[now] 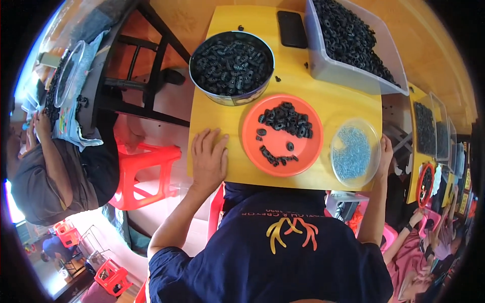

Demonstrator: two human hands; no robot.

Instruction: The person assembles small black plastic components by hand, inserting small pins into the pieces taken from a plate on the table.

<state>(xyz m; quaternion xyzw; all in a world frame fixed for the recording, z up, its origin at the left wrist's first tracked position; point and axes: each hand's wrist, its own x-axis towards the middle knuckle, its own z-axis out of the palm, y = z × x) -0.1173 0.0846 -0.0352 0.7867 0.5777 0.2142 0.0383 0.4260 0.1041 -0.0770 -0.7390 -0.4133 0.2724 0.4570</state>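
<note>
My left hand (208,156) lies open on the left edge of the yellow table (298,65), palm down with the fingers stretched. At the table's right edge is my right hand (386,154), its fingers extended along the edge and partly hidden; nothing shows in it. Between them sits an orange-red plate (273,146) holding a heap of small black ribbed parts (286,120), a curved row of more near its front, and a few single ones. A clear round dish (375,164) with many tiny pale-blue pieces (352,146) stands beside my right hand.
Behind the plate stands a round tub (237,99) full of black parts. A dark phone (292,29) lies beside a translucent bin (348,76) heaped with similar parts. A red stool (144,171) and a seated person (60,166) are left; other people sit at tables right.
</note>
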